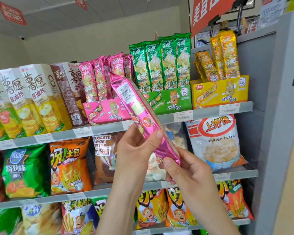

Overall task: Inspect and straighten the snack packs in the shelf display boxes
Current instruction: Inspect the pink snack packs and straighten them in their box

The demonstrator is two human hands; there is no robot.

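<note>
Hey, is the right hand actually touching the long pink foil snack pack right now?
Touching. The head view shows the right hand pinching the lower end of the long pink foil snack pack, with its thumb pressed flat on the wrapper.

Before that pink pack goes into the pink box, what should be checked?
1. Hold on the pink pack: left hand and right hand both grip its lower end. Ok.
2. Wrapper sound: no tear on the barcode side; other side hidden. Cannot tell.
3. Free slot in the pink display box: the held pack hides part of it. Cannot tell.
4. Green packs standing upright. Ok.
5. Yellow packs: some lean and sit lower. Not ok.
</note>
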